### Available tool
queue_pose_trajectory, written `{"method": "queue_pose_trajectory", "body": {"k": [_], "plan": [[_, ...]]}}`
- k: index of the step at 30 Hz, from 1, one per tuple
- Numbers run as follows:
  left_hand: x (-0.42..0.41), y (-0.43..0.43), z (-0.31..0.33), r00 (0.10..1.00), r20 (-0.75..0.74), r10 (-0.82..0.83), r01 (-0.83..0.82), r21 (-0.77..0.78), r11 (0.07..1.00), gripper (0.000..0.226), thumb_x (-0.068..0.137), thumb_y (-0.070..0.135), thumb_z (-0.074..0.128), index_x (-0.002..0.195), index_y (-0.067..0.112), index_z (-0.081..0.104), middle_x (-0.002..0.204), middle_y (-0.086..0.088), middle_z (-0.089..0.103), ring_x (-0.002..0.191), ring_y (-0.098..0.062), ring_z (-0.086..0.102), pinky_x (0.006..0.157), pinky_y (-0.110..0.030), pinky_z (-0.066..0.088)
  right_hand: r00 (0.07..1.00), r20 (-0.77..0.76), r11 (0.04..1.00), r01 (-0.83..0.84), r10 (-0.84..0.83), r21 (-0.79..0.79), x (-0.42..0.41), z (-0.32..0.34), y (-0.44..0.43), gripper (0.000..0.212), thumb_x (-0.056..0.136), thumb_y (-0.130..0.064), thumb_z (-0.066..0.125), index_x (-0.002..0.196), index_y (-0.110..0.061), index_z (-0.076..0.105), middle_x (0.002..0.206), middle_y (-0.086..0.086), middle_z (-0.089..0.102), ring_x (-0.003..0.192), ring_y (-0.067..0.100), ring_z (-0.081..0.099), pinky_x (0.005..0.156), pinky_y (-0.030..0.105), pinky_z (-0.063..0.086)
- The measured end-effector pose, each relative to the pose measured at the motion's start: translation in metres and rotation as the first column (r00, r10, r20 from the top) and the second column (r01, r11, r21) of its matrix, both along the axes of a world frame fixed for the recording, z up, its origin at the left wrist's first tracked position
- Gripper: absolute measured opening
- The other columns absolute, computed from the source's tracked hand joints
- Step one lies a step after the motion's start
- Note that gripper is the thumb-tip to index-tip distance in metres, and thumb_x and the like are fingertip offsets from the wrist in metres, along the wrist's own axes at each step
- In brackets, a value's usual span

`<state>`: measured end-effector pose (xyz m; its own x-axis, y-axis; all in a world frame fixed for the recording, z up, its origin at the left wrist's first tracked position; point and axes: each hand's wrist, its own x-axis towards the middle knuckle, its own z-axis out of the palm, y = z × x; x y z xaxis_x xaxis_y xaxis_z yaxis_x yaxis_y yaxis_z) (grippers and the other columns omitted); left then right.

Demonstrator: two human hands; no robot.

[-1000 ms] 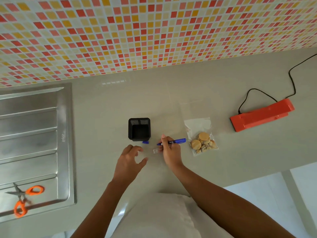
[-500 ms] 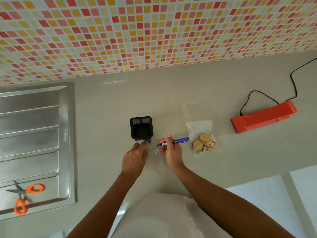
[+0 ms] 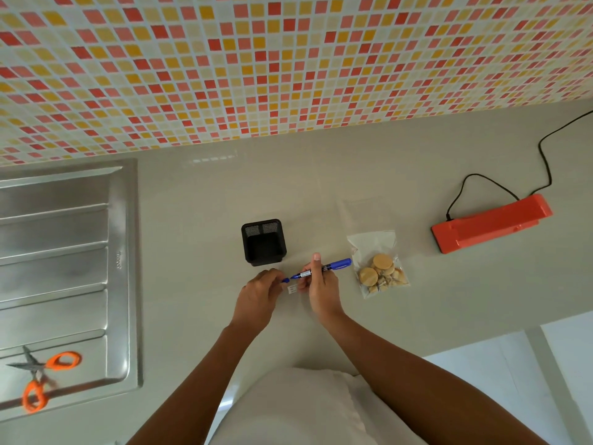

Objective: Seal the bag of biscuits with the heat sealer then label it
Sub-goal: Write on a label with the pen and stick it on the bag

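A clear bag of round biscuits (image 3: pixel 380 268) lies flat on the grey counter, right of my hands. My right hand (image 3: pixel 321 289) grips a blue marker (image 3: pixel 333 266) that points left. My left hand (image 3: pixel 261 292) pinches the marker's blue cap (image 3: pixel 285 280) right at the pen's tip. A small white label (image 3: pixel 292 289) lies on the counter between my hands. The orange heat sealer (image 3: pixel 491 224) sits shut at the far right, apart from the bag, its black cord trailing to the wall.
A black mesh pen holder (image 3: pixel 263 241) stands just behind my hands. A steel sink drainboard (image 3: pixel 64 268) fills the left, with orange-handled scissors (image 3: pixel 38 377) on it. The counter's front edge (image 3: pixel 481 342) runs close on the right.
My left hand picked up the blue cap from beside the pen holder and brought it to the marker's tip. My right hand kept the marker over the label.
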<state>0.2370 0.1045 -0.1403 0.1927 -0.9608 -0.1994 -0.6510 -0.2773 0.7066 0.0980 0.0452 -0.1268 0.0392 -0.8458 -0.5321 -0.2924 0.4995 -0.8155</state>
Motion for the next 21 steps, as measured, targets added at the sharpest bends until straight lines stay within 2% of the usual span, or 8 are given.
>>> {"method": "queue_pose_trajectory", "body": {"k": [4, 10, 14, 16, 18, 21], "plan": [[-0.004, 0.001, 0.0, 1.0, 0.011, -0.004, 0.004, -0.012, 1.0, 0.01, 0.092, 0.013, 0.062, 0.101, 0.017, 0.065, 0.092, -0.002, 0.066, 0.074, -0.02, 0.061, 0.066, -0.036, 0.053, 1.0, -0.012, 1.0, -0.018, 0.018, -0.01, -0.001, 0.0, -0.001, 0.061, 0.103, -0.051, 0.032, 0.068, -0.011, 0.064, 0.063, 0.008, 0.065, 0.061, 0.015, 0.061, 0.065, 0.027, 0.051], [-0.009, -0.002, 0.005, 0.999, 0.054, -0.002, 0.004, -0.022, 1.0, 0.004, 0.094, 0.016, 0.06, 0.096, 0.015, 0.063, 0.089, -0.003, 0.06, 0.069, -0.023, 0.059, 0.06, -0.035, 0.051, 0.999, -0.028, 1.0, -0.016, 0.016, 0.002, -0.002, -0.001, -0.001, 0.063, 0.102, -0.053, 0.033, 0.069, -0.01, 0.065, 0.065, 0.011, 0.067, 0.061, 0.014, 0.062, 0.063, 0.021, 0.05], [-0.01, -0.004, 0.01, 0.996, 0.085, -0.034, 0.036, -0.024, 0.999, 0.003, 0.096, 0.018, 0.057, 0.095, 0.016, 0.06, 0.085, -0.003, 0.062, 0.067, -0.025, 0.058, 0.059, -0.035, 0.049, 0.998, -0.057, 0.999, -0.037, 0.036, 0.0, -0.002, 0.0, -0.001, 0.063, 0.101, -0.053, 0.034, 0.07, -0.009, 0.066, 0.062, 0.006, 0.066, 0.055, 0.005, 0.061, 0.058, 0.015, 0.048], [-0.012, -0.006, 0.014, 0.998, 0.05, -0.042, 0.043, -0.019, 0.999, 0.003, 0.095, 0.018, 0.058, 0.095, 0.016, 0.06, 0.082, -0.001, 0.064, 0.067, -0.022, 0.057, 0.06, -0.033, 0.048, 0.998, -0.058, 0.999, -0.04, 0.04, -0.001, -0.002, 0.0, -0.001, 0.063, 0.101, -0.054, 0.035, 0.072, -0.008, 0.067, 0.066, 0.012, 0.068, 0.058, 0.007, 0.062, 0.06, 0.017, 0.049], [-0.015, -0.009, 0.019, 0.999, -0.045, -0.03, 0.03, 0.001, 1.0, 0.004, 0.095, 0.017, 0.059, 0.093, 0.013, 0.06, 0.079, 0.0, 0.065, 0.065, -0.017, 0.054, 0.061, -0.027, 0.044, 0.998, -0.053, 0.999, -0.034, 0.035, 0.006, -0.002, 0.001, -0.002, 0.063, 0.1, -0.054, 0.035, 0.072, -0.008, 0.065, 0.068, 0.015, 0.068, 0.061, 0.011, 0.063, 0.062, 0.022, 0.05], [-0.016, -0.013, 0.022, 0.969, -0.239, 0.056, -0.052, 0.021, 0.998, 0.003, 0.093, 0.012, 0.062, 0.091, 0.011, 0.065, 0.076, 0.005, 0.064, 0.065, -0.006, 0.054, 0.061, -0.015, 0.042, 0.998, -0.054, 0.999, -0.026, 0.027, 0.024, -0.001, 0.004, -0.003, 0.064, 0.101, -0.054, 0.034, 0.066, -0.007, 0.061, 0.062, 0.007, 0.064, 0.056, 0.009, 0.061, 0.06, 0.021, 0.049]]}}
